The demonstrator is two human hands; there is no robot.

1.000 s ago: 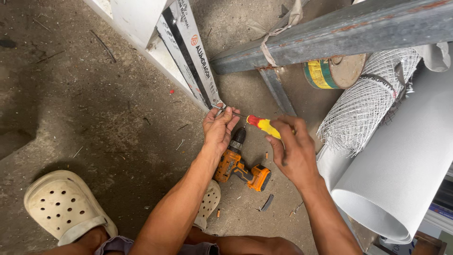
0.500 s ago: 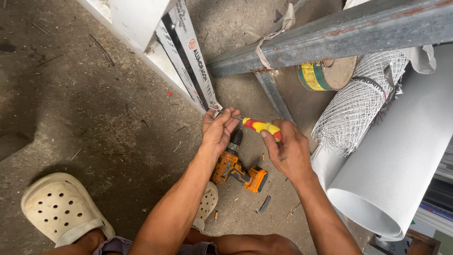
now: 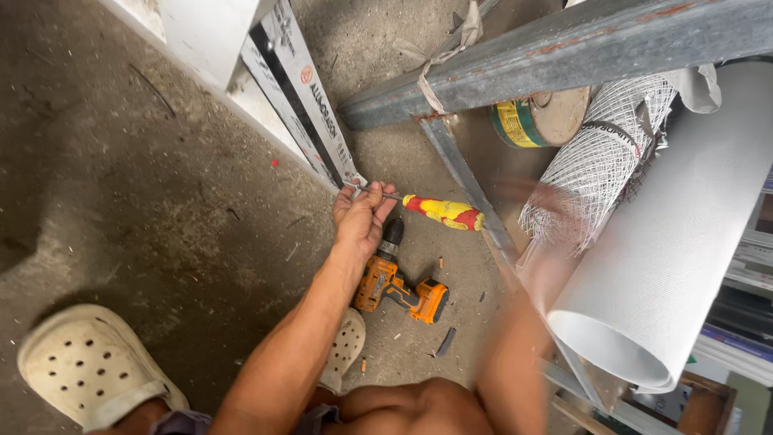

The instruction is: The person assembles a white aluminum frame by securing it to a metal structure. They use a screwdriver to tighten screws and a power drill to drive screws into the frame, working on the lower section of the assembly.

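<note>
Right hand (image 3: pixel 535 242) has left the red-and-yellow plastic-handled screwdriver (image 3: pixel 443 213), blurred, grip cannot tell | left hand (image 3: pixel 360 217) pinches its steel shaft at 12 o'clock of the orange cordless drill (image 3: pixel 400 288) | light, stiff; grip the handle.

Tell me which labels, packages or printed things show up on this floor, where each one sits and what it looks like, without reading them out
Printed strips: long, narrow, white and black with a small red round mark, leaning at the wall, ending by the left hand.
Banded tin: round, under the grey metal beam, yellow and green label band, tan lid.
Stacked packages: right edge, flat, partly hidden; details unclear.
</note>
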